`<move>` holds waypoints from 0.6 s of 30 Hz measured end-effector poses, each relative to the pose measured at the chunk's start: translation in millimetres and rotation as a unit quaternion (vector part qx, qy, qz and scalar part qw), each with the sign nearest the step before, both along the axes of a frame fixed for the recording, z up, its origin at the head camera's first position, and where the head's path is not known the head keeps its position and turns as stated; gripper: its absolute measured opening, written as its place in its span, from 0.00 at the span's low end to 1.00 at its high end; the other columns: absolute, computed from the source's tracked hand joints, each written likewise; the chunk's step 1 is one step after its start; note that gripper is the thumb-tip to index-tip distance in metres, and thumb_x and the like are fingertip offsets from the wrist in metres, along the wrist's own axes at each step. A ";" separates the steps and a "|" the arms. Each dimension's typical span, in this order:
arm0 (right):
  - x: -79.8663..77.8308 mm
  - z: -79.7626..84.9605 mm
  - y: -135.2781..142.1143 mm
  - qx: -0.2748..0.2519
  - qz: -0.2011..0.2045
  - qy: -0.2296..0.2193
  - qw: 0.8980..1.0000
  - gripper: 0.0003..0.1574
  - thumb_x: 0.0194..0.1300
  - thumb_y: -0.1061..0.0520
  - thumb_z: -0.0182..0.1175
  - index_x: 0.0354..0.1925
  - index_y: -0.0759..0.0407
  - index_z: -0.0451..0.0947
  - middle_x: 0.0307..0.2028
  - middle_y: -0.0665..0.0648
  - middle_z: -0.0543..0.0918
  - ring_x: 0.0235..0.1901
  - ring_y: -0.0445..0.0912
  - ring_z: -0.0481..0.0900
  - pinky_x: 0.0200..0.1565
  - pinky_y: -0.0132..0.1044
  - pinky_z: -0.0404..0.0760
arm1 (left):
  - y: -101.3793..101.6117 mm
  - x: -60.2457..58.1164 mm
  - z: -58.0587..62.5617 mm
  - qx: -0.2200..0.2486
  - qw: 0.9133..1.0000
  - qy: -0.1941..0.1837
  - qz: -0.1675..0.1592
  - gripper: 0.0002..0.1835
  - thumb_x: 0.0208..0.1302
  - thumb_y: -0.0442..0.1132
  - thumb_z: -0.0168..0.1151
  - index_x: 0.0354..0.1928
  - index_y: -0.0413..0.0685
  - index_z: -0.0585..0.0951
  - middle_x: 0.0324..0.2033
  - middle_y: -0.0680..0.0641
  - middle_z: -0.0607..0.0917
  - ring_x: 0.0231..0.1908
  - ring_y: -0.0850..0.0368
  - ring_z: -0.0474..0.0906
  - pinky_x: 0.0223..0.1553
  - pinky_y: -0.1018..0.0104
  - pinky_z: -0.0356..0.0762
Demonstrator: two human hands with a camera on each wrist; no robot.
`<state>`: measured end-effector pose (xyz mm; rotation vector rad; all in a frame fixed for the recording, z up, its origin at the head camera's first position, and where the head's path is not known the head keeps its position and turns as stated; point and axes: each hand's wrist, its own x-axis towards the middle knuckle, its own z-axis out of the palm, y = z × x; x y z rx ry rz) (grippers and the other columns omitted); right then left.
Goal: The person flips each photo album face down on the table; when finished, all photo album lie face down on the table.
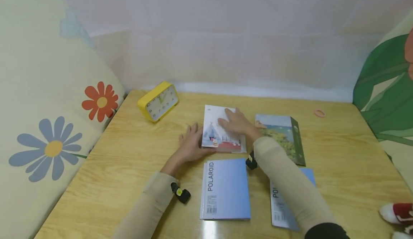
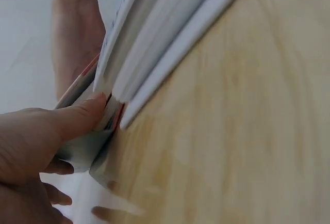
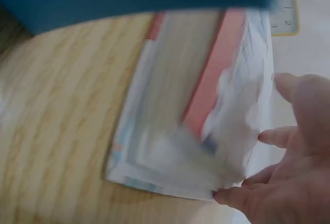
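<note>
A small book [image 1: 211,122] with a white cover and a picture of a blue tent lies near the middle of the table. My right hand [image 1: 237,122] rests on its cover, fingers spread. In the right wrist view, those fingertips touch the cover's edge, and the pages and a red strip [image 3: 216,69] show, blurred. Beside the book's left edge is my left hand [image 1: 192,144], its thumb along the lower edge. The left wrist view shows that thumb [image 2: 82,115] touching the book's corner. Just below lies a blue-lilac album [image 1: 229,189] marked POLAROID.
A second POLAROID album [image 1: 282,210] lies partly under my right forearm. Behind that arm is a book with a landscape cover [image 1: 279,133]. A yellow alarm clock [image 1: 159,101] stands at back left, a pink ring [image 1: 319,113] at back right. A red-and-white object [image 1: 395,212] sits at the right edge.
</note>
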<state>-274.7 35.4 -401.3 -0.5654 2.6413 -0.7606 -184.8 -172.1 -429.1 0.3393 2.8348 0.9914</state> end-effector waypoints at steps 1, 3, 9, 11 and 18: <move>-1.7 1.0 -0.4 -0.009 -0.005 0.000 1.000 0.47 0.76 0.33 0.37 0.78 0.60 0.45 0.77 0.64 0.47 0.75 0.65 0.36 0.71 0.63 0.39 | 1.1 -1.4 0.4 0.031 0.999 0.007 -0.016 0.49 0.56 0.51 0.74 0.77 0.53 0.59 0.75 0.32 0.52 0.74 0.32 0.42 0.68 0.30 0.36; -3.9 4.7 -1.7 -0.033 -0.016 -0.006 0.999 0.47 0.76 0.31 0.34 0.79 0.58 0.45 0.77 0.61 0.50 0.75 0.65 0.36 0.70 0.65 0.39 | 3.9 -2.5 2.8 0.088 0.995 0.017 -0.043 0.48 0.58 0.43 0.74 0.77 0.53 0.58 0.73 0.37 0.60 0.73 0.38 0.51 0.70 0.37 0.45; -3.4 14.7 -6.3 -0.132 -0.051 -0.058 0.988 0.55 0.70 0.22 0.30 0.80 0.52 0.38 0.76 0.67 0.51 0.74 0.65 0.47 0.68 0.67 0.52 | 13.4 1.8 25.3 0.223 0.969 0.028 -0.106 0.54 0.59 0.22 0.65 0.80 0.52 0.44 0.72 0.45 0.64 0.67 0.45 0.66 0.66 0.53 0.65; -3.8 20.2 -10.1 -0.178 -0.055 -0.081 0.979 0.58 0.69 0.21 0.31 0.80 0.54 0.35 0.73 0.71 0.55 0.69 0.66 0.58 0.65 0.63 0.62 | 15.4 3.2 36.4 0.224 0.966 0.047 -0.122 0.52 0.60 0.20 0.61 0.79 0.48 0.43 0.74 0.42 0.59 0.66 0.42 0.67 0.64 0.53 0.68; -3.6 36.6 -18.4 -0.279 -0.068 -0.176 0.942 0.56 0.71 0.25 0.32 0.78 0.60 0.33 0.71 0.68 0.53 0.63 0.61 0.65 0.64 0.57 0.67 | 18.9 10.3 69.6 0.113 0.980 0.106 -0.127 0.42 0.61 0.22 0.62 0.76 0.39 0.56 0.76 0.33 0.47 0.72 0.35 0.52 0.64 0.47 0.66</move>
